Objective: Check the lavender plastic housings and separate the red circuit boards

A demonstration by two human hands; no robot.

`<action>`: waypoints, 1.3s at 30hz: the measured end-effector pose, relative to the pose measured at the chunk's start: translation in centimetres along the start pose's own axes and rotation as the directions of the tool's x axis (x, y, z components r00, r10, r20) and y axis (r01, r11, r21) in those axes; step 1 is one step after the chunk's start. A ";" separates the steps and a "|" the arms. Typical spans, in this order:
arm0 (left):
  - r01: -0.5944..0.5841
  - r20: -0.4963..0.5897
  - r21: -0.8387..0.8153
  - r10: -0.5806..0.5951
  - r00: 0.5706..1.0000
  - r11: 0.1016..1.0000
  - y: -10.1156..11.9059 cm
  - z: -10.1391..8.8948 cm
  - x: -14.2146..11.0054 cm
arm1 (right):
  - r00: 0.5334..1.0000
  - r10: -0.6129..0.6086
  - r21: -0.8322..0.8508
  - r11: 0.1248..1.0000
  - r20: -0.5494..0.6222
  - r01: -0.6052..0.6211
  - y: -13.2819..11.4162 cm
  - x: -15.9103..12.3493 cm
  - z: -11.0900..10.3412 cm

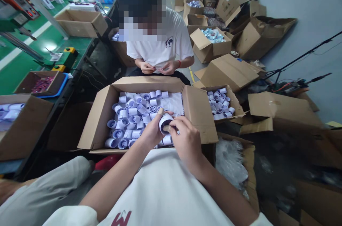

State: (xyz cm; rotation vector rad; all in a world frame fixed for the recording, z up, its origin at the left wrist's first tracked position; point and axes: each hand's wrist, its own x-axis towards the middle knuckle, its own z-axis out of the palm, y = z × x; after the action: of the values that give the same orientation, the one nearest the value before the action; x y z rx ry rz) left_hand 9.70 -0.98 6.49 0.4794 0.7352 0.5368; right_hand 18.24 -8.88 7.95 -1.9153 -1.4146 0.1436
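Observation:
My left hand (pixel 153 129) is wrapped round a white plastic cylindrical cap (pixel 162 120), its open end tilted up toward me. At the rim of that cap, my right hand (pixel 185 137) has its fingers closed, with the covered thumb reaching into the opening. Whether the right fingers also pinch some small part inside cannot be seen. Both hands are above the near right part of an open cardboard box (pixel 103 112), which holds many similar white cylindrical parts (pixel 133 112) and a white plastic sheet (pixel 172 103).
Across the box sits a co-worker (pixel 160 46), both hands together at a small item. To the right stands a smaller box (pixel 239 113) of white parts, with a clear plastic bag (pixel 231 165) nearer. A green workbench (pixel 80 46) runs along the left, carrying a box of pink pieces (pixel 42 84).

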 end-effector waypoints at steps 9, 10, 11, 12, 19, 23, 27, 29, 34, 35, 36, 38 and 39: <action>-0.025 -0.003 0.124 0.026 1.000 0.992 0.3 0.0 0.0 | 0.987 0.124 -0.025 0.992 0.099 -0.122 -0.4 0.6 -0.3; -0.026 -0.010 0.139 0.027 1.000 0.990 0.3 -0.1 0.0 | 0.985 0.131 -0.024 0.991 0.108 -0.129 -0.5 0.6 -0.3; -0.027 -0.016 0.147 0.029 0.999 0.989 0.2 0.0 0.0 | 0.984 0.139 -0.026 0.990 0.111 -0.137 -0.6 0.7 -0.1; -0.028 -0.021 0.147 0.032 0.999 0.989 0.2 0.0 0.0 | 0.983 0.145 -0.030 0.989 0.113 -0.142 -0.6 0.7 0.0; -0.011 -0.058 0.184 0.022 0.998 0.983 0.0 -0.7 0.2 | 0.970 0.137 -0.051 0.990 0.201 -0.130 -0.1 0.6 1.1; -0.004 -0.054 0.321 0.023 0.998 0.947 0.3 -1.2 0.3 | 0.961 0.122 0.010 0.992 0.248 -0.129 0.5 0.6 1.3; -0.021 -0.041 0.249 0.032 0.999 0.968 0.1 -0.9 0.3 | 0.965 0.139 0.021 0.989 0.223 -0.147 0.5 0.4 1.3; -0.031 -0.029 0.219 0.039 0.999 0.975 -0.1 -0.7 0.4 | 0.967 0.140 -0.001 0.990 0.214 -0.144 0.5 0.2 1.4; 0.001 -0.045 0.305 0.013 0.999 0.952 -0.4 -1.0 0.4 | 0.965 0.098 0.031 0.994 0.244 -0.108 1.3 0.0 1.8; 0.003 -0.037 0.313 0.009 0.999 0.950 -0.3 -1.1 0.3 | 0.964 0.089 0.053 0.993 0.249 -0.106 1.5 0.0 1.9; -0.001 -0.025 0.311 0.009 1.000 0.950 -0.3 -1.1 0.3 | 0.965 0.089 0.066 0.992 0.246 -0.108 1.6 0.0 1.9; -0.015 -0.004 0.298 0.017 1.000 0.954 -0.2 -1.0 0.4 | 0.968 0.107 0.060 0.991 0.225 -0.124 1.5 -0.1 2.0; -0.021 -0.003 0.293 0.023 1.000 0.956 -0.2 -1.0 0.4 | 0.969 0.122 0.043 0.990 0.213 -0.133 1.4 -0.2 2.0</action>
State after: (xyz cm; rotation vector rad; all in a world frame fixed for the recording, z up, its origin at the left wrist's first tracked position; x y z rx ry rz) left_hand 9.29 -0.67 5.58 0.7630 0.8207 0.4510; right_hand 18.28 -8.19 5.57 -1.9900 -1.4051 0.4549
